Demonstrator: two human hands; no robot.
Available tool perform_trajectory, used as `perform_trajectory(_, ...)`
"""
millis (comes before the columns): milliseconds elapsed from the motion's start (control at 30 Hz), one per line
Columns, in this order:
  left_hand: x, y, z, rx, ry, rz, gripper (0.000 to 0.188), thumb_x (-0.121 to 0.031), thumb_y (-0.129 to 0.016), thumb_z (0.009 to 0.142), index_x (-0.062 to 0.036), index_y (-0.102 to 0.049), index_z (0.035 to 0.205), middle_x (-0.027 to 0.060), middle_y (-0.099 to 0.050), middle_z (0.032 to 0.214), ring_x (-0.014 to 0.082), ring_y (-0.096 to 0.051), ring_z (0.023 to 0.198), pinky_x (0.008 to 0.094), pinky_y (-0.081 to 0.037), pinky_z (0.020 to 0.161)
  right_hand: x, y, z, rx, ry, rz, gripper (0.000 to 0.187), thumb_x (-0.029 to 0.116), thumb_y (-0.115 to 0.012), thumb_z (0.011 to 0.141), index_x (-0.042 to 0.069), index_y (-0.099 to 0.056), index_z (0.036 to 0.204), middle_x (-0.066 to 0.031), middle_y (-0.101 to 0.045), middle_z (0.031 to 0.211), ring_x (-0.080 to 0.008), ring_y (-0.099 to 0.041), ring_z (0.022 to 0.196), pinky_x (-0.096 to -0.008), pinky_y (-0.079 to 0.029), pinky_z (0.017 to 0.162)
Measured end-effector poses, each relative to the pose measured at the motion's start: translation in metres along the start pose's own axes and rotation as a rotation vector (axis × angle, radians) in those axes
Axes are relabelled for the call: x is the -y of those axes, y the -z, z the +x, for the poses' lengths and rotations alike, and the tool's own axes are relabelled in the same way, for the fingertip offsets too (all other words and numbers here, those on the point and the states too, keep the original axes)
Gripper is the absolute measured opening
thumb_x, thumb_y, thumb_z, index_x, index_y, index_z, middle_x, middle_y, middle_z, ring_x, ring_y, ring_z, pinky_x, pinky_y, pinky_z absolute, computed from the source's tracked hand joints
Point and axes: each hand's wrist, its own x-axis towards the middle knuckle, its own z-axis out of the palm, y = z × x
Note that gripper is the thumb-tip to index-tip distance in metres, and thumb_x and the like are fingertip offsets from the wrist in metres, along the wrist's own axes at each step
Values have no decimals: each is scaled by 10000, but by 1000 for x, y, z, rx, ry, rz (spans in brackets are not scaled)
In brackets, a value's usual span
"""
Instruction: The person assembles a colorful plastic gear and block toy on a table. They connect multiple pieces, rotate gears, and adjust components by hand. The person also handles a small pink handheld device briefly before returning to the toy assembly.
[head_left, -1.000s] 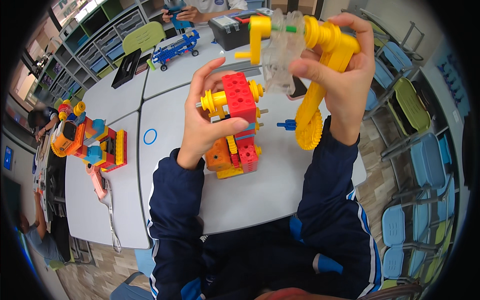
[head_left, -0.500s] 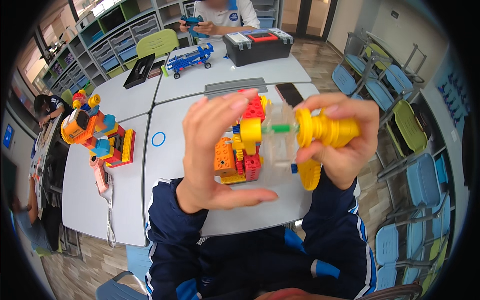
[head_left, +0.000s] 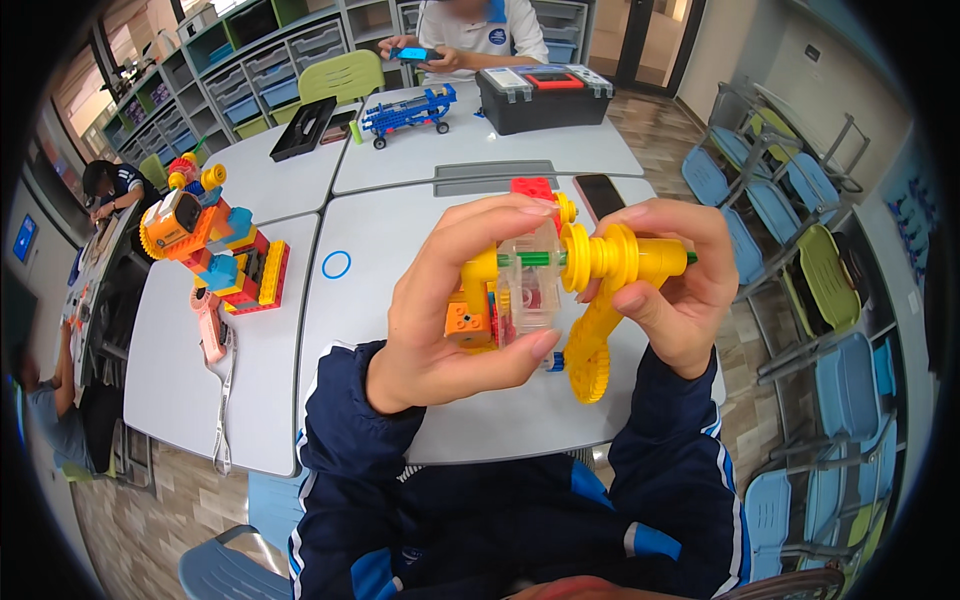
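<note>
My left hand (head_left: 440,300) curls round a clear plastic block piece (head_left: 535,300), fingers on top and thumb below. A green axle (head_left: 532,259) runs through it. My right hand (head_left: 690,285) grips yellow pulley wheels (head_left: 603,254) on the same line, with a green axle end poking out on the right. From there a yellow arm (head_left: 603,318) slopes down to a yellow gear (head_left: 590,374). Left of the clear piece is a yellow connector (head_left: 479,268). Behind my hands sit an orange block (head_left: 466,324) and a red brick (head_left: 531,187); whether they join the held parts I cannot tell.
On the left stands another coloured brick model (head_left: 215,250), beside a pink device with a strap (head_left: 211,333). Farther back are a blue brick vehicle (head_left: 410,115), a black toolbox (head_left: 545,100), a black tray (head_left: 303,128), a phone (head_left: 600,197) and a seated person (head_left: 480,35).
My left hand has closed from a wide spread onto the clear piece. My right hand has shifted slightly left, and the yellow arm with its gear now shows more fully.
</note>
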Motion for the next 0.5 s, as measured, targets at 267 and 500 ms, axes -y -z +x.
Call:
perform_trajectory(267,9,1,-1,-45,6,54,900,-125,-826,585,-19,-352,1342,222,-460,1323,272,-532,1158,356,-435,957,15,-5,8,-45,-326,272,418,100,-754,781,-41,-551,1118,-105,-606,951,-151,-639,712,-247,-528,584)
perform_trajectory(500,8,23,3,23,-40,88,1007,-299,-866,560,-4,-344,1369,286,-450,1338,327,-538,1174,389,-436,946,5,31,8,-238,-40,-4,362,140,-672,851,-45,-557,1140,-125,-627,934,-182,-635,591,-270,-527,522)
